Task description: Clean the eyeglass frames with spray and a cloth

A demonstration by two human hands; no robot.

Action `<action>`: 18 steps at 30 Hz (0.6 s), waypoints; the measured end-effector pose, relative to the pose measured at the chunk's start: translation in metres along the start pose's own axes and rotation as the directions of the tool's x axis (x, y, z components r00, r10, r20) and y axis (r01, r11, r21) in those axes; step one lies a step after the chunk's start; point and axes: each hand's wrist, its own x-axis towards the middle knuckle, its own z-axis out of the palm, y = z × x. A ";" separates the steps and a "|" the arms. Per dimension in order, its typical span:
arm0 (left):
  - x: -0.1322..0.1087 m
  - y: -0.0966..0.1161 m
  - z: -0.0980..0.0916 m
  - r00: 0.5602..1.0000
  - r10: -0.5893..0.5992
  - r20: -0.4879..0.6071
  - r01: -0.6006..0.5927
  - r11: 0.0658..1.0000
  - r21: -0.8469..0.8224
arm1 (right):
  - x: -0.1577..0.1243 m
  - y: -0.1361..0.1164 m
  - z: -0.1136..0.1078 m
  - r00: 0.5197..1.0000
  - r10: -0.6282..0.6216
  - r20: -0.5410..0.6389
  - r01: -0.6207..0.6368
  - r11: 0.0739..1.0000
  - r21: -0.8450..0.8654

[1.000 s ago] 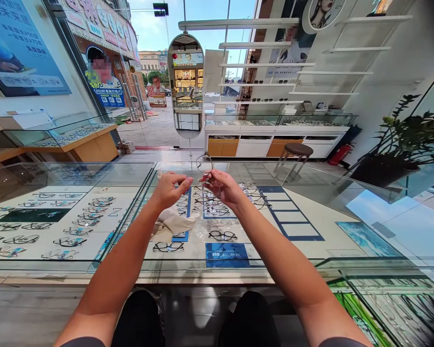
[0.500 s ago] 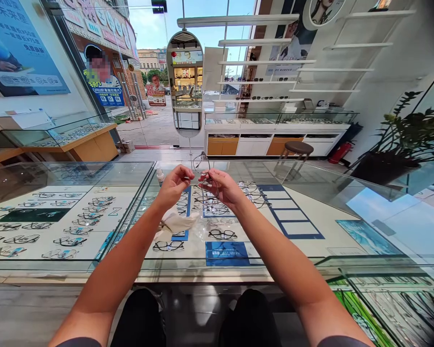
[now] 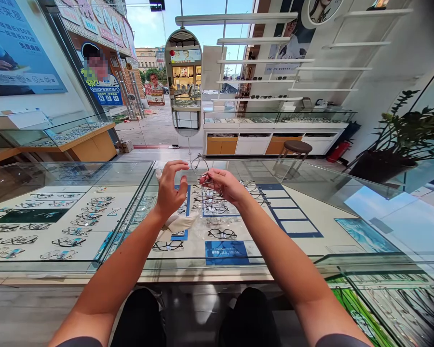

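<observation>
The right grip (image 3: pixel 224 186) is pinching thin-rimmed glasses (image 3: pixel 199 165) above the glass desk (image 3: pixel 289 253); the left grip (image 3: pixel 171 190) is hovering over that desk, thumb and fingers standing apart, holding nothing.

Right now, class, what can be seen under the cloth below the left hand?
Part of a blue panel shows past the near edge of the cloth. Anything directly beneath the cloth is covered and can't be told.

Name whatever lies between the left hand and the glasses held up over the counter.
Nothing: the head view shows a narrow bare gap between the left hand and the glasses in the right hand.
</observation>
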 end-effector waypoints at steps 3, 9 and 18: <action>-0.002 -0.003 -0.001 0.985 0.155 0.073 -0.168 0.961 0.221 | -0.002 -0.006 -0.006 0.996 -0.015 0.089 0.026 0.992 -0.120; -0.003 -0.015 -0.002 0.978 0.110 0.177 -0.161 0.938 0.308 | -0.007 -0.020 -0.020 0.978 -0.011 0.208 0.088 0.927 -0.364; -0.005 -0.016 -0.003 0.974 0.136 0.184 -0.189 0.932 0.311 | -0.010 -0.031 -0.023 0.958 0.041 0.285 0.094 0.891 -0.444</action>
